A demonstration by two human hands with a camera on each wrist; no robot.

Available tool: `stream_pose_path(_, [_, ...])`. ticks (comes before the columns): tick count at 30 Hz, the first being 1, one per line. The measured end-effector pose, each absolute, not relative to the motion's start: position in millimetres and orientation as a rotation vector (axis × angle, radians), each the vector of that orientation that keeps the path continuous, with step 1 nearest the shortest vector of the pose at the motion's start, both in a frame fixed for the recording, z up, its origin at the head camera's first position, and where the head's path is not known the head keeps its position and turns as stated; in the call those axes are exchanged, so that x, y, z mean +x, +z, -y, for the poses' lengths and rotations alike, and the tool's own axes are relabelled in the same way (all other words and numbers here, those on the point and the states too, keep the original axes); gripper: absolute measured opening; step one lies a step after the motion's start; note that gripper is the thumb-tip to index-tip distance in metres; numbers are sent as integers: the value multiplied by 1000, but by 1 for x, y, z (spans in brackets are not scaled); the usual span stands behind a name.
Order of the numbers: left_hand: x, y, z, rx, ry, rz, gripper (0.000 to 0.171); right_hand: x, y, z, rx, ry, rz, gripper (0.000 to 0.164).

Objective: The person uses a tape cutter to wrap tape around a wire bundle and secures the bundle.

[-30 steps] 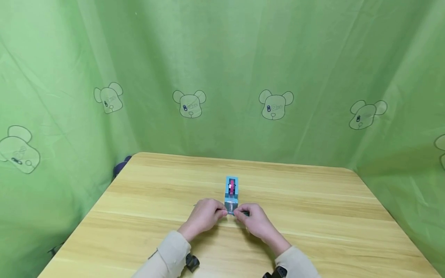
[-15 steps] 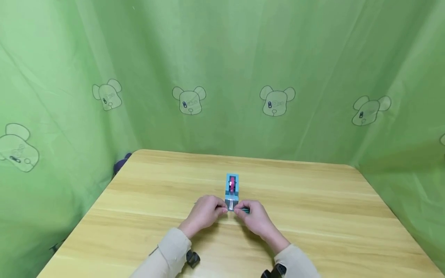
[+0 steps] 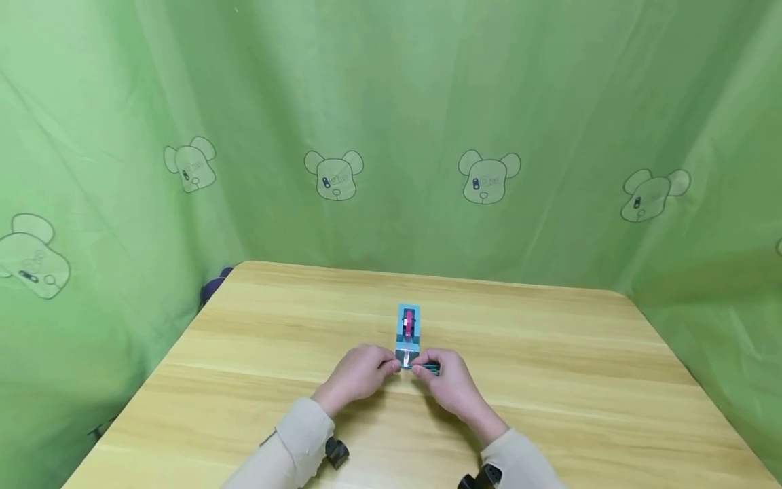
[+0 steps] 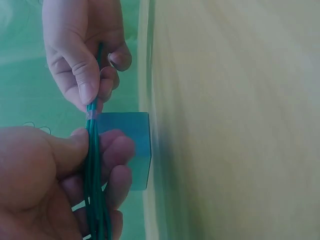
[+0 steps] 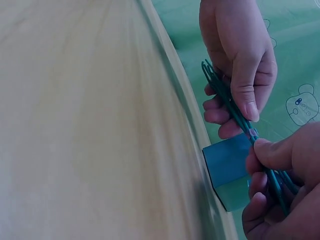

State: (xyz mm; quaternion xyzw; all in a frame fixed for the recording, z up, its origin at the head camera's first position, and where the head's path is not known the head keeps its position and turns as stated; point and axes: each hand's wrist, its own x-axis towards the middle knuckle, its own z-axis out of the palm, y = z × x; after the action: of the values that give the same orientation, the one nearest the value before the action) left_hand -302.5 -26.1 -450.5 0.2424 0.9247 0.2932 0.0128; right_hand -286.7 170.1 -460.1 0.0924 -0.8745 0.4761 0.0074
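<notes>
- The left hand [image 3: 365, 372] and right hand [image 3: 451, 384], lower centre of the head view, both pinched a green cord bundle [image 4: 93, 150] between thumb and fingers
- The bundle ran sideways through both grips, a pinkish band [image 4: 91, 114] crossing it between them
- Banding looked well advanced, though whether the band went fully round could not be told; the bundle was not yet released
- Just beyond stood a blue tape dispenser [image 3: 407, 346] with a pink roll [image 3: 408, 323], seemingly limiting forward movement
- The worktop [image 3: 550, 353] spread wide left and right, apparently ample side room; its far edge crossed mid-frame before the green curtain [image 3: 403, 102]
</notes>
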Motion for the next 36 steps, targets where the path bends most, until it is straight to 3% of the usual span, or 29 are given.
stream_pose_path(10, [-297,-448,26,716,874,-2853,31,-285,-462,-171,338,1457,2695,5])
stream_pose_path(25, [-303,-452,26,750,899,-2888,29,-286,-459,-170,363,1480,2684,1])
stream_pose_path(36, [-305,-454,24,788,870,-2960,27,-287,-458,-172,308,1618,2710,14])
